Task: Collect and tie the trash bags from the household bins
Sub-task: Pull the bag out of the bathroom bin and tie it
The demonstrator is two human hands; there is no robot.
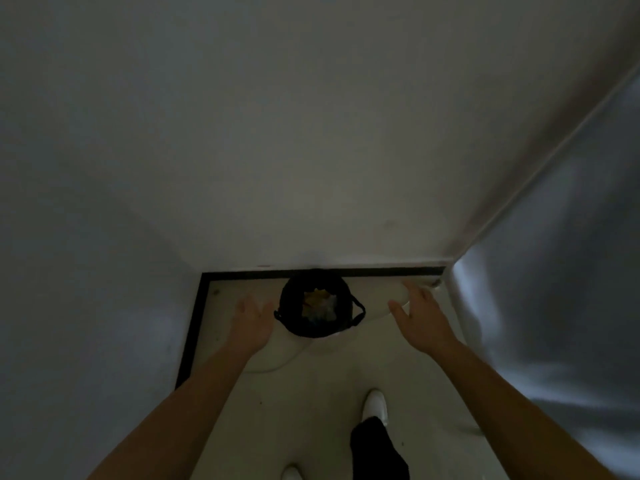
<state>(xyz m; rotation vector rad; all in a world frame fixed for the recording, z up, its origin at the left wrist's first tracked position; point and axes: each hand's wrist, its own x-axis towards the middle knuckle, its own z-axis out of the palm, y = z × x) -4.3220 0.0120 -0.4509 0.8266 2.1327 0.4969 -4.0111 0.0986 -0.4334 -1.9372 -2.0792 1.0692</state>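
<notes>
Apparently both empty, the left hand [252,320] and right hand [420,315] flank the black-bagged bin [317,308], fingers spread

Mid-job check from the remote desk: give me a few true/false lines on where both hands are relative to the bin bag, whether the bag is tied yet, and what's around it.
1. The black trash bag is open at the top, with rubbish visible inside. True.
2. The left hand has a grip on a bag handle. False: it is open, beside the bag and apart from it.
3. The right hand is open and holds nothing. True.
4. The bag stands in the middle of the floor. False: it sits against the far wall, by the dark skirting.
5. Both hands are on the same side of the bag. False: one on each side.
</notes>
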